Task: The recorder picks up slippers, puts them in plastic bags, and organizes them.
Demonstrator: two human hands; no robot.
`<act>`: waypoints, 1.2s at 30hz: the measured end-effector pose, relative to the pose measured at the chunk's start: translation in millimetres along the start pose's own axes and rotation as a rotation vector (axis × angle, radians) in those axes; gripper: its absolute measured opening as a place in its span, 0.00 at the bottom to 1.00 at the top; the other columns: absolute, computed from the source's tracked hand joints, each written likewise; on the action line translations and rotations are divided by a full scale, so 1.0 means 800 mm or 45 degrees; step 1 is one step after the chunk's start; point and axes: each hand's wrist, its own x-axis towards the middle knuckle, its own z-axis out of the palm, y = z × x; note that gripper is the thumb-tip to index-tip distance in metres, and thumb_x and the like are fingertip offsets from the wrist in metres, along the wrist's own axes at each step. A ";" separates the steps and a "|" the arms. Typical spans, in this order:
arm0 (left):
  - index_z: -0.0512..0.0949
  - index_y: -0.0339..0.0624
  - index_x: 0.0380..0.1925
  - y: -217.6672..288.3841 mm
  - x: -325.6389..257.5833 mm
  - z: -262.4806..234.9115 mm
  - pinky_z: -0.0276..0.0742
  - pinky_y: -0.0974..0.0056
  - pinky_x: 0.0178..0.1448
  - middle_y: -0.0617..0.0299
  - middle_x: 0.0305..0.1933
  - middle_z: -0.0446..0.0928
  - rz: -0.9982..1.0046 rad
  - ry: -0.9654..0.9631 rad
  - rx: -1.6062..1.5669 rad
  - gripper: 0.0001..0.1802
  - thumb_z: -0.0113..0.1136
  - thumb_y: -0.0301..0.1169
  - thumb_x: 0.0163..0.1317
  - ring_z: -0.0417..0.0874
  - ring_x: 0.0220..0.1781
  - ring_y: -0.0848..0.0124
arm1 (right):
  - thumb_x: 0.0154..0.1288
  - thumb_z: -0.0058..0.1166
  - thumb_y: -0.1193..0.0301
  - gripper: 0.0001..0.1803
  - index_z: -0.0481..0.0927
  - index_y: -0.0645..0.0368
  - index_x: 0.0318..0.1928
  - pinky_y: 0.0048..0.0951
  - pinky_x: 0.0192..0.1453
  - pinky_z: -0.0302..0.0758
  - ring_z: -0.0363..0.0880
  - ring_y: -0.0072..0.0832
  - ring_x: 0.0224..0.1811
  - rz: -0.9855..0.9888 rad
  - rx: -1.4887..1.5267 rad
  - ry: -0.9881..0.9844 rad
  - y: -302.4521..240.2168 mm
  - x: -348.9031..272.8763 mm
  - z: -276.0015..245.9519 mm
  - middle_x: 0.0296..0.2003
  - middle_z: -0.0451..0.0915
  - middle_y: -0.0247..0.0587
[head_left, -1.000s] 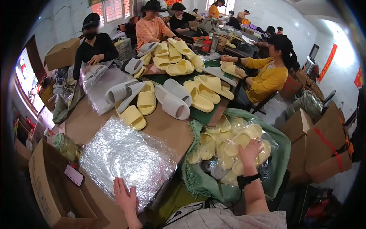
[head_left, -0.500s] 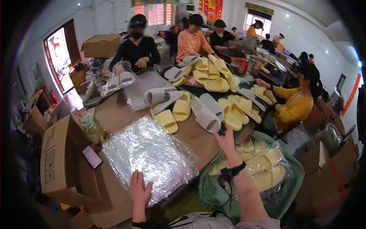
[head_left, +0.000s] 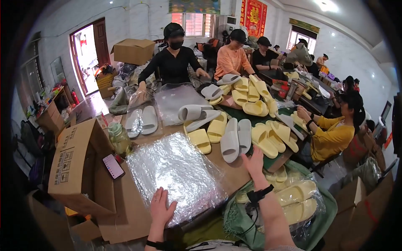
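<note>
2 grey slippers (head_left: 230, 140) beside 1 right hand (head_left: 253, 164).

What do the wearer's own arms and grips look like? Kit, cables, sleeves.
No glove on the left grip or right grip. Left wrist: black band. Right wrist: black strap with a boxy dark module; thin dark cable beside it. Pale sleeve at the right arm's lower end.

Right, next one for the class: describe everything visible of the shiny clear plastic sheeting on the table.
The clear plastic sheeting looks thin, glossy and crinkled, with white glare across its middle. Roughly rectangular, it lies flat on the brown tabletop, its right margin see-through; the layers cannot be counted. The person's left hand rests over the near part of its left edge.
</note>
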 end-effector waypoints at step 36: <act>0.72 0.35 0.56 0.007 -0.005 -0.005 0.56 0.49 0.71 0.41 0.65 0.66 -0.045 0.012 -0.075 0.35 0.61 0.50 0.55 0.64 0.67 0.46 | 0.45 0.73 0.56 0.51 0.58 0.61 0.65 0.24 0.34 0.78 0.81 0.31 0.39 0.302 0.280 -1.122 -0.035 0.068 -0.022 0.44 0.79 0.48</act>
